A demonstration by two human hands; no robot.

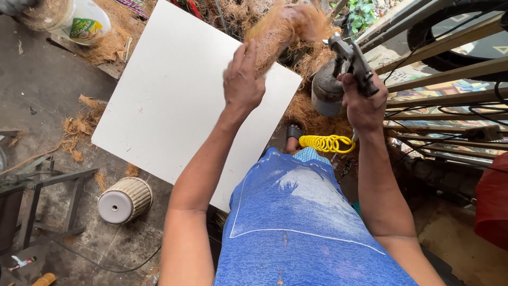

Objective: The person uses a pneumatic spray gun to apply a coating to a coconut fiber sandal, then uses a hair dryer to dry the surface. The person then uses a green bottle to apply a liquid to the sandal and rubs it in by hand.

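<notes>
My left hand is raised over the far edge of a white square board and grips a bundle of brown coconut fibre. The bundle is blurred. My right hand holds a grey spray gun with a metal cup hanging beneath it. The gun's nozzle points toward the fibre bundle. A coiled yellow air hose trails down below the gun.
Loose fibre is piled past the board. A ribbed round spool lies on the concrete at the left, near a metal frame. A plastic jar sits top left. Wooden rails and cables line the right side.
</notes>
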